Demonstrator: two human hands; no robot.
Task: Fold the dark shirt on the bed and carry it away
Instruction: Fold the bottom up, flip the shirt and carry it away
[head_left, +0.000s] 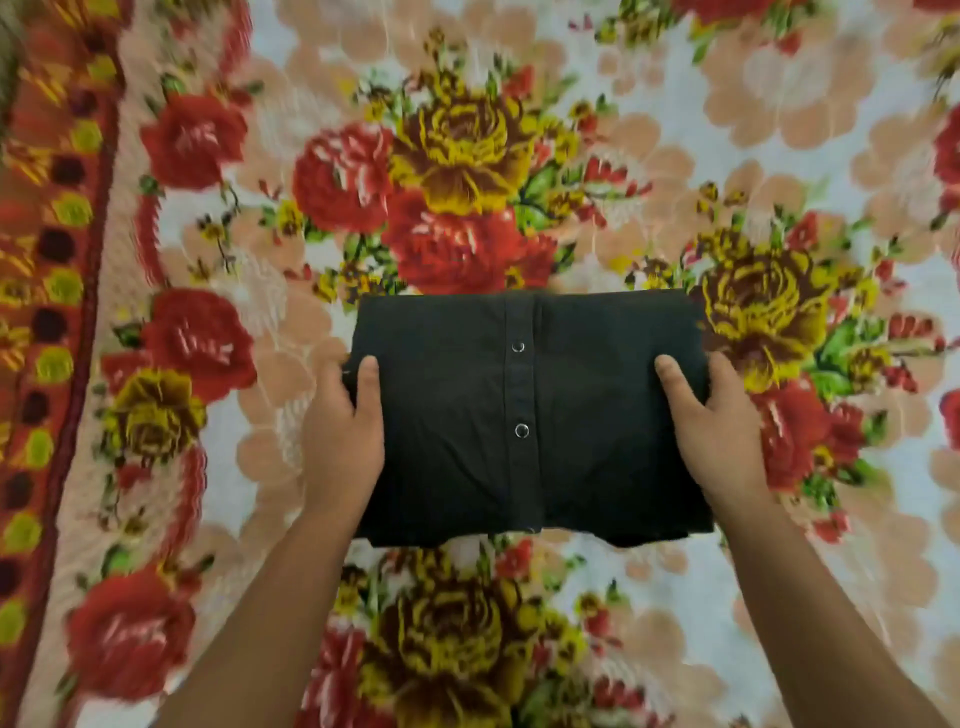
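Two hands grip one folded garment. Dark shirt (524, 415) lies as a compact rectangle at the centre of the bed (779, 130), on a floral blanket (457, 156) with a red patterned border (47, 312) at far left. Button placket runs near-to-far down the shirt's middle; two metal snaps (521, 430) show. Left hand (343, 421) clasps the shirt's left edge, thumb lying on top, fingers tucked beneath and out of sight. Right hand (719, 415) mirrors it on the right edge, thumb over, fingers under. Both hands closed on cloth, not spread flat. Cannot tell whether the bundle rests on the blanket or is just raised. Near edge sags slightly at right, a loose layer hanging unevenly. Judgement: folding looks done; step in hand is the pickup. Next move calls for a level lift with both sides together, fingers well under, so layers do not slide open while it is carried off.
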